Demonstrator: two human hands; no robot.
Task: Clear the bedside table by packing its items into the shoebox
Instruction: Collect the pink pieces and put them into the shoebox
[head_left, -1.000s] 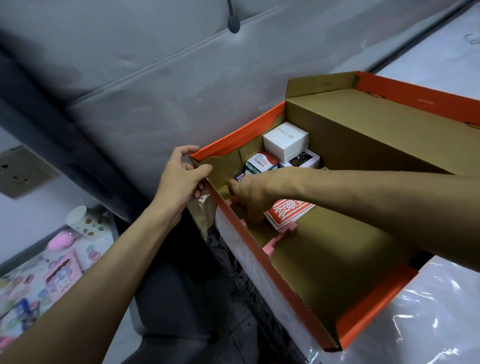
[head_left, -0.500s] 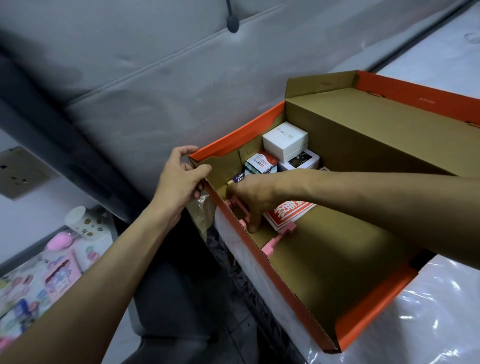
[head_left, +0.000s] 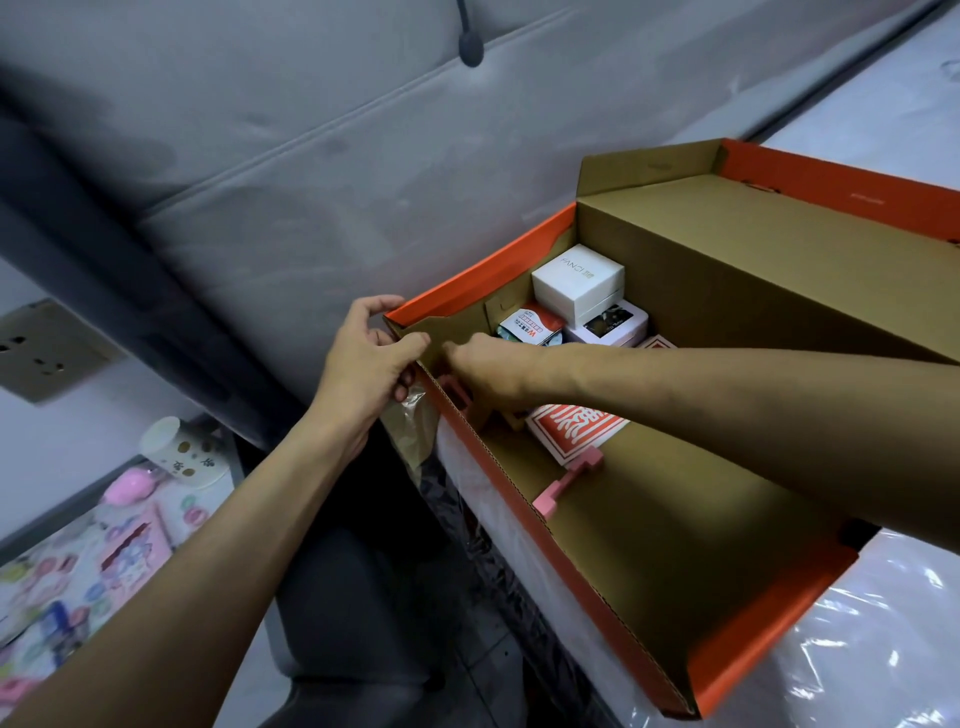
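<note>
Now, shoebox (head_left: 649, 530): orange outside, brown inside, it lies open on the plastic-wrapped mattress (head_left: 883, 654) at the right, its lid (head_left: 779, 249) raised along the far side.
Left hand (head_left: 363, 364): it clasps the box's left end wall at the near corner, thumb on the cardboard inside and fingers curled round the outside.
Right hand (head_left: 488, 374): it reaches across into the left end of the box with knuckles up and fingers bent downward. Whether it grasps anything cannot be told, since the fingertips are hidden.
White box (head_left: 579, 283): stands in the far left corner of the shoebox.
Red-and-white pack (head_left: 530, 325): just near of the white box, touching it.
Tin (head_left: 608, 325): pale, with a dark picture on top, right of the pack.
Red patterned packet (head_left: 571, 426): flat on the box floor, partly under the right forearm.
Pink plastic piece (head_left: 571, 478): against the near wall, beside the packet.
Bedside table (head_left: 62, 571): low at the left, well apart from the box, with a colourful patterned top.
Cup (head_left: 176, 447): white, tilted, at the table's far end.
Pink round thing (head_left: 130, 486): just beside the cup.
Headboard (head_left: 311, 156): grey, padded, behind the box.
</note>
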